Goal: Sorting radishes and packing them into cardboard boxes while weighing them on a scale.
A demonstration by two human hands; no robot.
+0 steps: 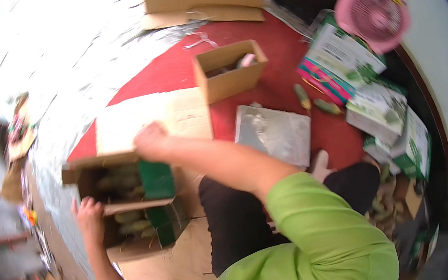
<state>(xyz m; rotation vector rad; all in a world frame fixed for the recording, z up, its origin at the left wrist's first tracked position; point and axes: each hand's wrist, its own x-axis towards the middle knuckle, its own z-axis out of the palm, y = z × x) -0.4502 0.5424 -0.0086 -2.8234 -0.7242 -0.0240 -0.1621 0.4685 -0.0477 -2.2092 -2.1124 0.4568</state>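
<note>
Two open cardboard boxes stand side by side at the left, a far box (86, 185) and a near box (131, 250), both with green on their right flaps. Blurred brownish-green items (134, 224) lie inside them. My left hand (91, 219) grips the left edge where the boxes meet, its thumb raised. Across the body reaches my right arm; my right hand (151, 139) is closed at the far box's far right corner. Motion blur and the turned wrist hide what its fingers hold, if anything.
Beyond lies a flat cardboard sheet (157, 112) on a red mat (162, 65). A small open carton (233, 85) and a silvery flat package (274, 133) lie ahead. At the right are two greenish items (327, 106), white-green boxes (377, 112) and a pink fan (372, 13).
</note>
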